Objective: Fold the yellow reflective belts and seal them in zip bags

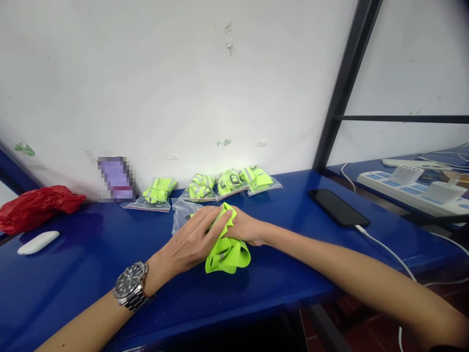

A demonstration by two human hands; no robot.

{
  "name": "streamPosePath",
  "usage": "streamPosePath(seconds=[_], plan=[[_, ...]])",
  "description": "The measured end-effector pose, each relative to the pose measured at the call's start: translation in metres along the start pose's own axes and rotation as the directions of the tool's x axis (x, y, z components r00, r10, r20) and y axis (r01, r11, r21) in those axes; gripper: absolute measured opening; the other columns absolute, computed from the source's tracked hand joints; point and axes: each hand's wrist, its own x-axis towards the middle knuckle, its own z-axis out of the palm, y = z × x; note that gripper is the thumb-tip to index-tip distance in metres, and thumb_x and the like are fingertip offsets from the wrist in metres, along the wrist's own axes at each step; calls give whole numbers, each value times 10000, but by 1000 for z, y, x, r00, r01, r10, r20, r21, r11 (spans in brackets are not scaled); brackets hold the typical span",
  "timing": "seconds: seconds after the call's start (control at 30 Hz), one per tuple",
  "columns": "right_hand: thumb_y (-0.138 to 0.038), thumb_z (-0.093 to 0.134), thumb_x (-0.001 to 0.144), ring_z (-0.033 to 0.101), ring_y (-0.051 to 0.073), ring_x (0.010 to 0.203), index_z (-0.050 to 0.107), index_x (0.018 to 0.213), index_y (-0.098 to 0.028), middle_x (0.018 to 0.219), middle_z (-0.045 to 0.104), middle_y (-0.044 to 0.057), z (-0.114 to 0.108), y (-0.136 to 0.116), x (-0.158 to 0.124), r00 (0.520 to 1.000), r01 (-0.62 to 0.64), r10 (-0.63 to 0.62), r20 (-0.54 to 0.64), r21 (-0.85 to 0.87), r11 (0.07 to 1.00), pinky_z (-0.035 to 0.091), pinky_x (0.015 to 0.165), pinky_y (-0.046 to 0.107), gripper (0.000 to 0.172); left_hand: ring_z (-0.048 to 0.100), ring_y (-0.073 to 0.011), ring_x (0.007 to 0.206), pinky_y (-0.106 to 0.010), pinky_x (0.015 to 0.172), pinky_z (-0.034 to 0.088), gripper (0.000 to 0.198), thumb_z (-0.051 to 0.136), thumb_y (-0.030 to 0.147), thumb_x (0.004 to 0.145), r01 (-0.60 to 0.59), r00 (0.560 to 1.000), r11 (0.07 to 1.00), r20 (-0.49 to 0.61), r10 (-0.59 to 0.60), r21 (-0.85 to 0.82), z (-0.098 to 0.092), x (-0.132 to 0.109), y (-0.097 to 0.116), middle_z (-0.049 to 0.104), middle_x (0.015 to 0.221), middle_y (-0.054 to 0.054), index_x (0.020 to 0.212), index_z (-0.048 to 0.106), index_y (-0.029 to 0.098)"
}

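A neon-yellow folded cloth with grey reflective strips [227, 254] lies on the blue table [293, 274]. My left hand [194, 239], a watch on its wrist, rests over the cloth's left side with fingers stretched out and pressing it. My right hand [245, 227] is closed round the cloth's upper end. A clear empty plastic bag [181, 215] lies just behind my left hand.
Several clear bags packed with neon cloth [205, 188] line the wall. A black phone [339, 208] on a white cable lies at right, a power strip [410, 188] beyond it. A red plastic bag [34, 205] and a white oval object [38, 242] sit at left.
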Motion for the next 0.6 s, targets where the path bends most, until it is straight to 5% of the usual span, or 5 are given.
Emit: streamPosePath(seconds=[0.13,0.27,0.37,0.5,0.6], plan=[[-155,736,612,508,113,682,578,775,-167,731,571,-35,3,8,1,991,56,-69,-115,-113,992,442,593,220,227,550,-348,1188,-527,924,522,550,458,86,916,-92,995,994,-20,94,56,2,0,3,575,1177,-249,1442,299,101],[-183,803,564,535,144,774,605,863,-171,841,615,-9,3,9,4,971,86,-127,-202,-200,976,459,650,236,358,541,-330,1199,-524,926,528,580,498,178,924,-56,996,998,-73,56,0,9,-7,-6,566,1206,-235,1451,263,129],[-248,843,558,588,155,806,610,978,-186,914,649,4,-2,1,5,998,34,-35,-53,-20,999,493,723,263,485,564,-314,1160,-525,936,528,711,580,297,893,40,990,996,-132,-51,-83,14,-14,-18,581,1200,-226,1470,206,116],[-628,698,689,656,219,871,614,1008,-157,940,680,78,-14,-8,6,965,-231,171,198,340,912,529,783,339,575,547,-311,1196,-528,960,515,738,571,237,887,94,985,994,-137,-101,-57,15,-23,-28,591,1226,-218,1496,167,132],[-595,698,734,667,196,832,625,985,-149,914,686,78,-19,-4,7,972,-224,169,162,425,877,539,767,314,517,539,-314,1217,-525,976,508,778,572,235,885,75,988,997,-133,-79,-36,14,-24,-28,581,1254,-239,1509,126,103]])
